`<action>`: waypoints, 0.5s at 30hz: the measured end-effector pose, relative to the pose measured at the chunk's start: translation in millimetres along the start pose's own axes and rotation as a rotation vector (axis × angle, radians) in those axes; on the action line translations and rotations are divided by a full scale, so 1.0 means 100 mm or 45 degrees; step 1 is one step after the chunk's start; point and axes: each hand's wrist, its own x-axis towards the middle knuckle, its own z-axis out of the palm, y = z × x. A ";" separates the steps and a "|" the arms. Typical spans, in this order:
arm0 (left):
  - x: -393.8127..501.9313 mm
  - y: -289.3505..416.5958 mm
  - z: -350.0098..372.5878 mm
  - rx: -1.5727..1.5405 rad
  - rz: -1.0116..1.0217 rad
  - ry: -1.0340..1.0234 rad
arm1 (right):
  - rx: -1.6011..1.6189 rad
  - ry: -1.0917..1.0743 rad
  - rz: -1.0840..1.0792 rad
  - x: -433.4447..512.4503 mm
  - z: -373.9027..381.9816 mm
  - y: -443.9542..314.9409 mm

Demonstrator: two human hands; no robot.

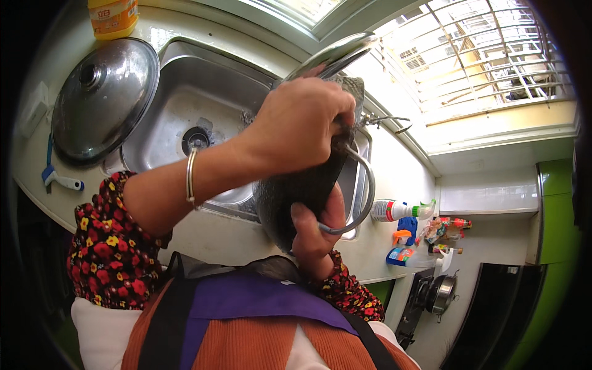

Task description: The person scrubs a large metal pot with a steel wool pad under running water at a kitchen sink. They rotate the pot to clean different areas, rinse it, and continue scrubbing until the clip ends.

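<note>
A dark wok [307, 185] is tipped on its side over the right part of the sink, its curved outside towards me. My right hand [317, 226] grips it at the lower end of its metal loop handle [370, 180]. My left hand [296, 125], with bangles at the wrist, reaches across the sink. Its fingers curl against the wok near the handle's upper end; whether they hold something is hidden. Just beyond that hand rises a shiny metal piece [342, 53], its kind unclear. The steel sink basin [171, 101] has a drain [195, 139] in view.
Left of the basin lies a domed metal lid [104, 99], with a blue-and-white brush [62, 179] in front. A yellow bottle [113, 18] stands behind. Rightward are spray bottles [397, 210], a metal pot [441, 293] on the stove, and a barred window [481, 55].
</note>
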 end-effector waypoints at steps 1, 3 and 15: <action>0.05 -0.01 0.00 0.020 -0.099 -0.124 | 0.027 0.007 0.027 0.00 0.00 0.01; 0.19 -0.05 0.04 0.140 -0.021 -0.076 | 0.060 0.010 -0.033 0.00 0.01 0.03; 0.13 0.02 -0.11 0.036 -0.033 -0.255 | 0.059 -0.008 -0.071 -0.03 0.00 0.04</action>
